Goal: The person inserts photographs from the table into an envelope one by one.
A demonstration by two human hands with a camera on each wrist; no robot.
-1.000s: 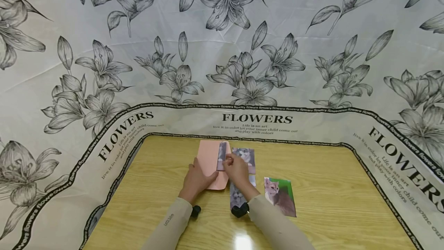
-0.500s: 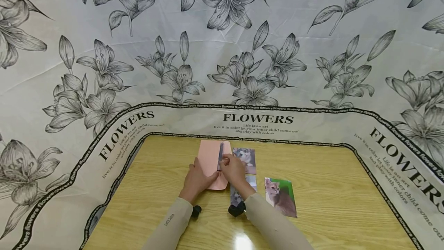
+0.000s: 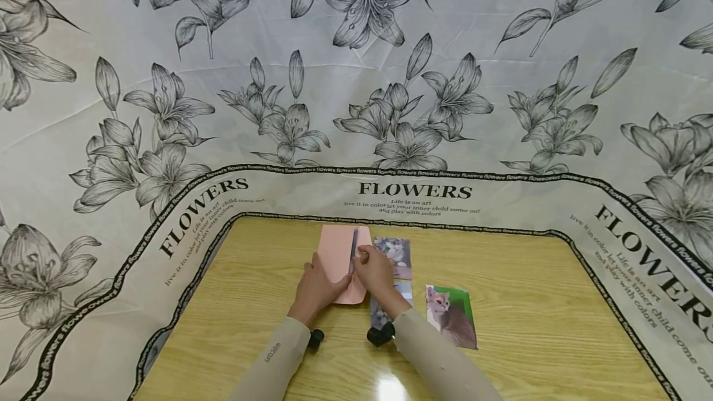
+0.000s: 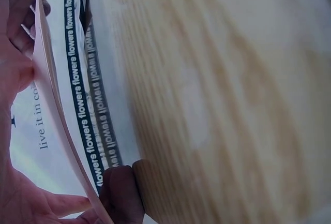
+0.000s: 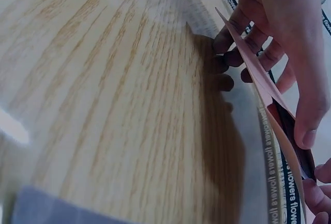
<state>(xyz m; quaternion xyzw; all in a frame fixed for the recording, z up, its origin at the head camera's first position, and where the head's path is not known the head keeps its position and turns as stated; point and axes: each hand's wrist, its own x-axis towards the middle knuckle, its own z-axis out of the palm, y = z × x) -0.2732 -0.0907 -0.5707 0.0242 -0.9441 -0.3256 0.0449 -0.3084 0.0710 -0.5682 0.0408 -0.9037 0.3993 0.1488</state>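
Note:
In the head view my left hand [image 3: 314, 289] grips the lower left part of a pink envelope [image 3: 333, 246], its thumb on the near face. A cat picture card [image 3: 353, 245] sits mostly inside the envelope, so only a narrow dark strip shows along the right-hand opening. My right hand [image 3: 375, 268] pinches that card at its outer edge, fingertips right at the opening. The right wrist view shows the envelope [image 5: 262, 81] edge-on, fingers behind it and a thumb [image 5: 309, 138] in front. Seen from the left wrist, the envelope [image 4: 61, 120] bows slightly.
Right of the envelope lie a grey cat picture [image 3: 397, 252] and another card [image 3: 381, 314], partly under the right wrist. A cat picture with a green background [image 3: 450, 317] lies further right on the wooden table [image 3: 529, 302]. A floral cloth [image 3: 289, 197] borders the table's back.
My right hand has moved slightly left, and the card has slid further into the envelope, leaving a thinner strip showing. The left hand keeps its hold; little differs over the last half second.

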